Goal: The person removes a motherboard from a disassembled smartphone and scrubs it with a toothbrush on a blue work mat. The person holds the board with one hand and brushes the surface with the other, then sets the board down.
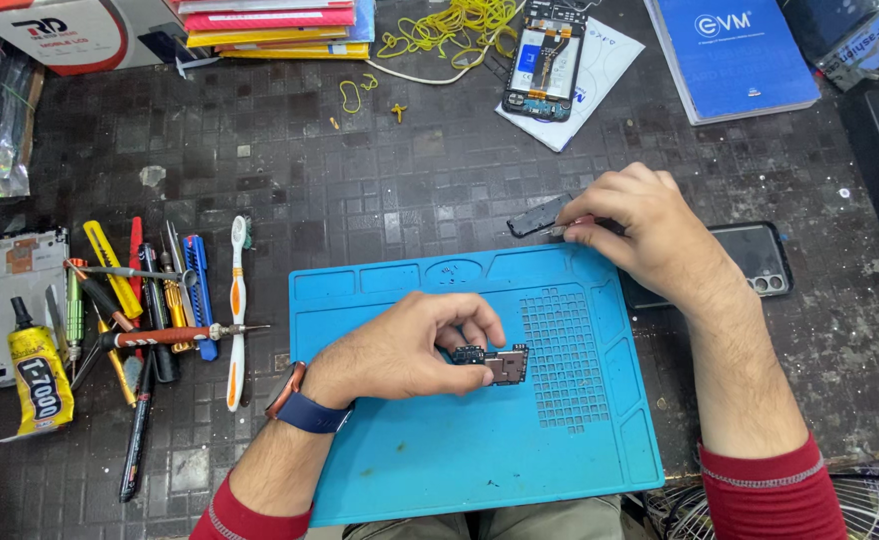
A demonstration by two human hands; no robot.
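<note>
My left hand (414,345) rests on a blue silicone work mat (429,460) and pinches a small phone circuit board (494,364) by its left end. My right hand (639,225) is beyond the mat's far right corner, fingers closed on a thin dark flat part (537,217) held just above the bench. A black phone (754,262) lies face down under and to the right of that hand.
Screwdrivers, cutters and a toothbrush (236,310) lie in a pile left of the mat, beside a yellow glue tube (39,380) and a phone frame (24,265). An opened phone (544,62), yellow wire (454,25), a blue booklet (729,55) and boxes sit at the back.
</note>
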